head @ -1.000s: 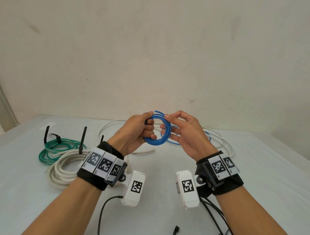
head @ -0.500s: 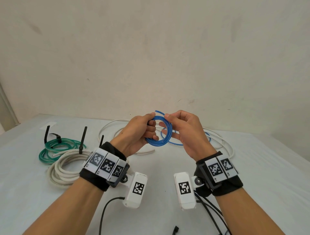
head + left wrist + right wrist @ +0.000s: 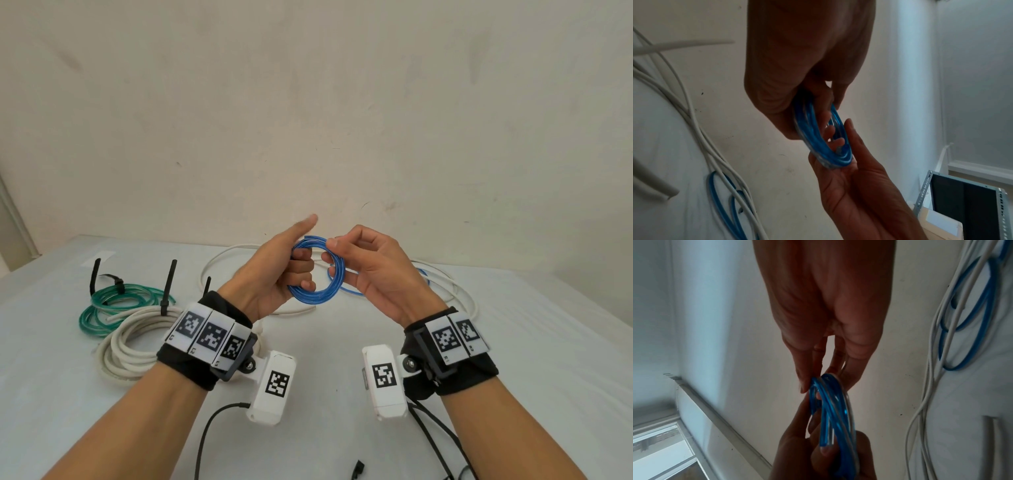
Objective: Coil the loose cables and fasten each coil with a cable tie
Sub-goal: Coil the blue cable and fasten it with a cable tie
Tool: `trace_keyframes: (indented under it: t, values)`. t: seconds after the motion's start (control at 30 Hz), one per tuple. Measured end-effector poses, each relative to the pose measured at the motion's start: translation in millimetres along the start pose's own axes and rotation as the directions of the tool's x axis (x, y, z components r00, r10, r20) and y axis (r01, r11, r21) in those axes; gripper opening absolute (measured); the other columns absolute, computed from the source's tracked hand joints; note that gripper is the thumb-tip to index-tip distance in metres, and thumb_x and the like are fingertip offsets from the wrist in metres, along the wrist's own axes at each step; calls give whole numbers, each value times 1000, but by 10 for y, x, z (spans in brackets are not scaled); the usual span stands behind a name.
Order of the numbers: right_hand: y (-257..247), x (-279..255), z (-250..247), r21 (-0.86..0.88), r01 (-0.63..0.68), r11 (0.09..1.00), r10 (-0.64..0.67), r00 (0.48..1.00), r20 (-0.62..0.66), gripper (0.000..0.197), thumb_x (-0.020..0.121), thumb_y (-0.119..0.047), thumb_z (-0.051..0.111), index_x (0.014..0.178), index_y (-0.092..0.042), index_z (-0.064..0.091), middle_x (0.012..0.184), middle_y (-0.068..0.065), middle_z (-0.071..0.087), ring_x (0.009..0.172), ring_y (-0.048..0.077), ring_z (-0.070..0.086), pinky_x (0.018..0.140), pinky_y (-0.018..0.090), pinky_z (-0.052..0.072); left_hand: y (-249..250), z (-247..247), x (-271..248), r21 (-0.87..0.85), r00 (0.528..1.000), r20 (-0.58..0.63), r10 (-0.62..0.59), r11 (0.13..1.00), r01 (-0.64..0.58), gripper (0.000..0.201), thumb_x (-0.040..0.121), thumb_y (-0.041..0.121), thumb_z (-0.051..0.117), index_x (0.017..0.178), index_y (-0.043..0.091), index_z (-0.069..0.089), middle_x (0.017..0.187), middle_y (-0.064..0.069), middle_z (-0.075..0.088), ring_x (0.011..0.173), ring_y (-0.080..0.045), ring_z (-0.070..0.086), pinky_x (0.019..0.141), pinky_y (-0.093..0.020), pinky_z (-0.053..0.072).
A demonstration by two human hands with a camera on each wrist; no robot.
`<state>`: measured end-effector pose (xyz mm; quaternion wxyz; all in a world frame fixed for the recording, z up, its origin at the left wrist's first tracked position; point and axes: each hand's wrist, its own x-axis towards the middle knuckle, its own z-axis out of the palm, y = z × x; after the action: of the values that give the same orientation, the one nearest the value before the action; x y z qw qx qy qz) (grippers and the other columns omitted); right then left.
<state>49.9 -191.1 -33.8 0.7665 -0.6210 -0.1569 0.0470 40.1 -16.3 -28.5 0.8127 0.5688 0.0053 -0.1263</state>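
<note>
A small blue cable coil [image 3: 317, 297] hangs in the air between both hands, above the white table [image 3: 513, 342]. My left hand [image 3: 274, 274] has its fingers curled through the coil's left side, with the thumb lifted straight up off it. My right hand [image 3: 370, 270] pinches the coil's upper right between thumb and forefinger. The left wrist view shows the coil [image 3: 818, 142] edge-on, with the right hand [image 3: 855, 178] under it. In the right wrist view the coil [image 3: 838, 418] runs from my right fingertips [image 3: 803, 386] down into the left hand [image 3: 818, 451]. The blue tail [image 3: 347, 290] trails to the table.
On the left lie a green coil [image 3: 113, 305] and a white coil [image 3: 137, 339], each with black ties standing up. A loose white cable [image 3: 239, 251] loops across the table behind the hands. A small black piece [image 3: 358, 477] lies near the front edge.
My left thumb has lifted off the blue coil and now points up. The right hand's pinch sits at the coil's top right. The coil stays at about the same height.
</note>
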Motion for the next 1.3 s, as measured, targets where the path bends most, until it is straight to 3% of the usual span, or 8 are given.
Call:
trace_keyframes:
  t: [0.1, 0.23, 0.47, 0.73, 0.83, 1.03, 1.17, 1.3]
  values:
    - [7, 8, 25, 55, -11, 998, 12, 1000, -15, 7, 94, -7, 73, 92, -4, 66, 89, 13, 68, 80, 22, 70, 72, 28, 57, -47, 37, 34, -22, 996, -45, 76, 997, -77, 46, 103, 31, 60, 66, 22, 34, 59, 6, 16, 50, -13, 13, 46, -24, 31]
    - [10, 22, 80, 112, -108, 988, 110, 994, -17, 25, 99, -19, 69, 113, 0, 63, 89, 14, 69, 72, 19, 67, 71, 26, 58, -86, 66, 72, -92, 985, -94, 146, 984, -155, 42, 104, 25, 58, 66, 20, 39, 57, 5, 19, 47, -12, 19, 46, -24, 34]
    - [-33, 12, 65, -8, -194, 981, 194, 980, 49, 34, 107, -33, 55, 125, -8, 69, 93, 0, 69, 94, 14, 65, 105, 39, 47, -139, 65, 131, -202, 960, -181, 213, 947, -249, 46, 107, 30, 53, 66, 22, 34, 56, 4, 19, 46, -13, 21, 53, -26, 36]
    - [-148, -21, 64, -61, -242, 968, 243, 970, 12, 32, 111, -37, 44, 99, -17, 67, 77, -5, 60, 88, 16, 61, 95, 40, 37, -209, 115, 149, -344, 971, -138, 197, 909, -234, 47, 108, 37, 50, 67, 22, 31, 59, 4, 15, 51, -13, 15, 60, -27, 32]
    - [-181, -22, 76, -44, -187, 981, 186, 982, -28, 31, 112, -32, 41, 94, -15, 60, 71, -4, 53, 75, 13, 51, 86, 35, 37, -205, 130, 154, -298, 978, -85, 192, 932, -209, 47, 107, 41, 49, 67, 22, 33, 59, 3, 21, 49, -13, 23, 61, -26, 36]
    - [-201, -21, -1, -88, -136, 987, 129, 989, -75, 30, 112, -28, 41, 90, -14, 57, 67, -3, 45, 69, 13, 42, 78, 31, 38, -140, 36, 91, -70, 987, 93, 131, 990, -125, 39, 109, 39, 45, 78, 15, 49, 74, -5, 55, 70, -20, 57, 85, -37, 53]
    - [-206, -60, -17, -211, -152, 966, 134, 986, -99, 32, 112, -25, 41, 87, -14, 57, 69, -2, 44, 68, 12, 40, 76, 31, 33, -73, 47, 63, 42, 991, 66, 119, 992, -122, 30, 108, 29, 43, 104, 6, 62, 82, -10, 62, 67, -22, 59, 75, -37, 55]
    - [-313, -99, -34, -359, -155, 920, 155, 987, -30, 32, 112, -25, 41, 85, -14, 55, 72, -2, 44, 67, 11, 40, 75, 28, 35, -46, 120, 9, 227, 992, 108, 72, 969, -95, 45, 105, 49, 49, 85, 11, 62, 61, -3, 45, 57, -19, 51, 71, -34, 52]
